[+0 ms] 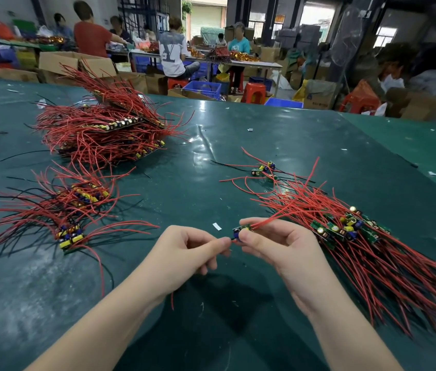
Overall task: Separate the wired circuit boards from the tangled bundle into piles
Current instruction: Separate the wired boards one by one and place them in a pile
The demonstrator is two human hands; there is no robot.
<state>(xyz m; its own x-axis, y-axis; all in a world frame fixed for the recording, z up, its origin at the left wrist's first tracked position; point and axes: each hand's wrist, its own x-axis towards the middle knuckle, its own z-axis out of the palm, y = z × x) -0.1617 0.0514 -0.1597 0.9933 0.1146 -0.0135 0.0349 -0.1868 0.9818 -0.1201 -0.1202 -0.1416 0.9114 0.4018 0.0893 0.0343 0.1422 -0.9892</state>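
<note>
Small green circuit board with blue capacitor and red wire leads [242,231] held at frame centre, above dark green desk [211,145]. Board pinched by right hand [273,246]; wire end nipped by left hand [184,253]. Tangled red-wired bundle [358,236] lies right. Board judged light, rigid, solder joints fragile; leads springy, snag-prone. Best gripped by board edges.

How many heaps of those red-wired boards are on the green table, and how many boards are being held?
Large heaps: 1
Medium heaps: 2
Small loose cluster: 1
Board held in the hands: 1
Total: 5
</note>
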